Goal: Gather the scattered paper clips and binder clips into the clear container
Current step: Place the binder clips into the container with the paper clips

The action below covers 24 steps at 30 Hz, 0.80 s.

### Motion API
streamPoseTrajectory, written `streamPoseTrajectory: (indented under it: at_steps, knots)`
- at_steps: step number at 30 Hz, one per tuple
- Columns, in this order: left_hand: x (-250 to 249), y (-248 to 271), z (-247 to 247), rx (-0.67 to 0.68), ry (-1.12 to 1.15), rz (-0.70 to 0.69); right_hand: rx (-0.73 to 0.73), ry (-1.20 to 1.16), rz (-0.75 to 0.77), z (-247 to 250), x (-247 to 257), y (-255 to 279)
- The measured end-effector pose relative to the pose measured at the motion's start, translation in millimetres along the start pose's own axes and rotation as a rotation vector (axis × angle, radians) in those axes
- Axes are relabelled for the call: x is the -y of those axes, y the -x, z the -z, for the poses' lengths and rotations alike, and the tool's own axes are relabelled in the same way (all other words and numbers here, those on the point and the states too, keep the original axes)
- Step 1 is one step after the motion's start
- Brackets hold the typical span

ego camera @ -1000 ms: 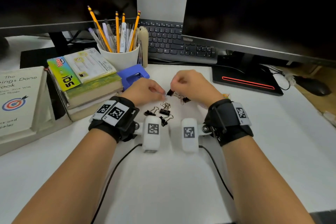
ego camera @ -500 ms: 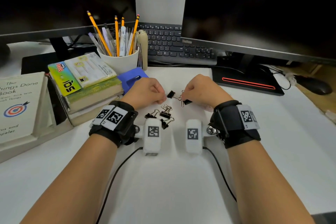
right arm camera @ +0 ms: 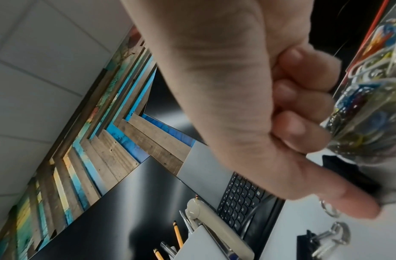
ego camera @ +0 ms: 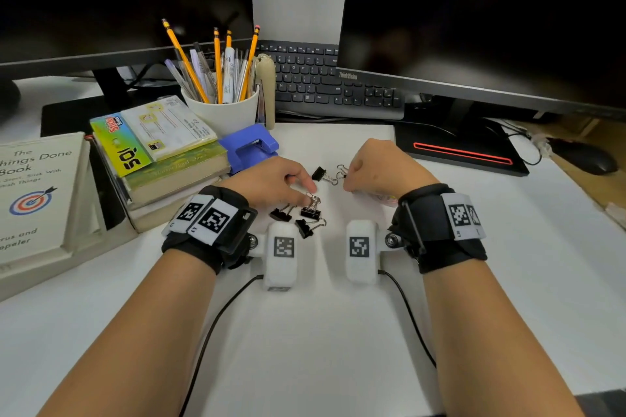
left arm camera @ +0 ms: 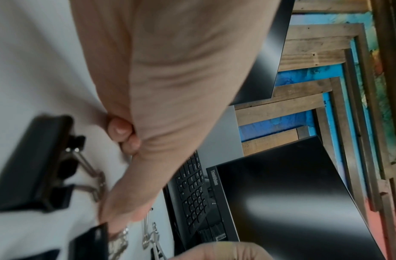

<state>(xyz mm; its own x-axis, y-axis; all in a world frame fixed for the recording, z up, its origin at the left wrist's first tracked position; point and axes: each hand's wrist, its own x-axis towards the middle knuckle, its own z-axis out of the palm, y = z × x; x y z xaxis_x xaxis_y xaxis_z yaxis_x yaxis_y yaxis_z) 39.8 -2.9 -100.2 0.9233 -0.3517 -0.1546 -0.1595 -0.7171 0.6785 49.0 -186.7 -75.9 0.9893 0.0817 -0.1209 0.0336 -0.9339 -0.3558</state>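
Several black binder clips lie on the white desk (ego camera: 338, 332): one (ego camera: 318, 174) between my hands, and a cluster (ego camera: 310, 211) just in front of my left hand (ego camera: 310, 188). My left thumb and forefinger pinch the wire handles of the cluster's top clip (left arm camera: 96, 184), the other fingers curled in. My right hand (ego camera: 345, 179) pinches another binder clip (right arm camera: 348, 174) under the thumb; its wire loops (ego camera: 341, 170) stick out. The clear container (right arm camera: 370, 105), holding coloured paper clips, stands right beside the right hand's curled fingers and is mostly hidden under that hand (ego camera: 384, 201) in the head view.
A stack of books (ego camera: 162, 162) and a blue hole punch (ego camera: 249, 147) sit to the left. A white cup of pencils (ego camera: 223, 108), a keyboard (ego camera: 321, 85) and two monitors stand behind. A monitor base (ego camera: 464, 152) and mouse (ego camera: 586, 159) lie right.
My right hand drew rightward and back, taking a binder clip away from the one left between the hands. My left hand dropped slightly onto the clip cluster.
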Motion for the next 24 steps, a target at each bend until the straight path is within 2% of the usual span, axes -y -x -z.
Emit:
streamPoseTrajectory:
  at_steps: [4,12,17,24]
  knots:
    - [-1.3,-0.2,-0.4,-0.016,0.01,0.006,0.029,-0.073,0.075,0.1,5.5,4.2]
    - [2.7,-3.4,-0.9,-0.001,0.015,0.002,-0.114,0.039,-0.06,4.8,-5.3,0.9]
    - [1.4,-3.8,-0.4,-0.071,-0.017,0.028,-0.12,0.114,-0.065,4.9,-6.1,2.0]
    - [7.1,-4.3,-0.1,-0.134,0.159,-0.031,-0.038,0.104,-0.018,2.2,-5.0,1.5]
